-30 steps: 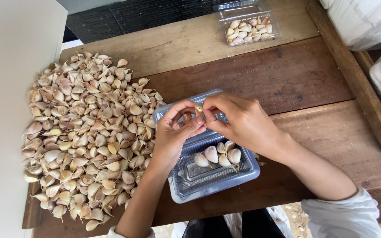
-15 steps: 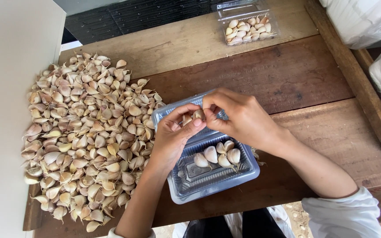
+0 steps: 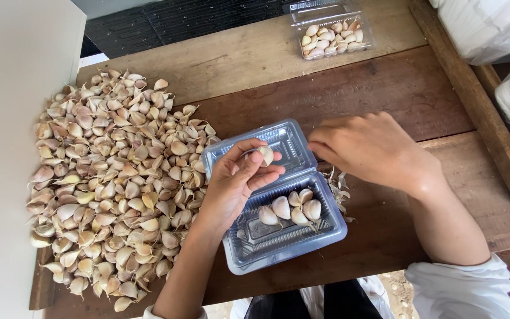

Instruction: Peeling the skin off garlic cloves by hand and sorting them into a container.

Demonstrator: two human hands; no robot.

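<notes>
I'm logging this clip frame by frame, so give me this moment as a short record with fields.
left hand: holds one garlic clove in its fingertips, above the open clear tray
right hand: over the table by the tray's lid, holding nothing visible
tray contents: a few cloves
pile of cloves: left of tray
table: wooden
far tray: cloves inside

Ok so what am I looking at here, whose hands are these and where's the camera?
The camera sits on a person's head and looks down at their own two bare hands over a wooden table. The left hand pinches one garlic clove above an open clear plastic box that holds a few cloves. The right hand hovers beside the box lid; I cannot tell whether it holds anything. A big pile of garlic cloves lies on the left, and a second clear box with cloves sits at the far edge.
</notes>
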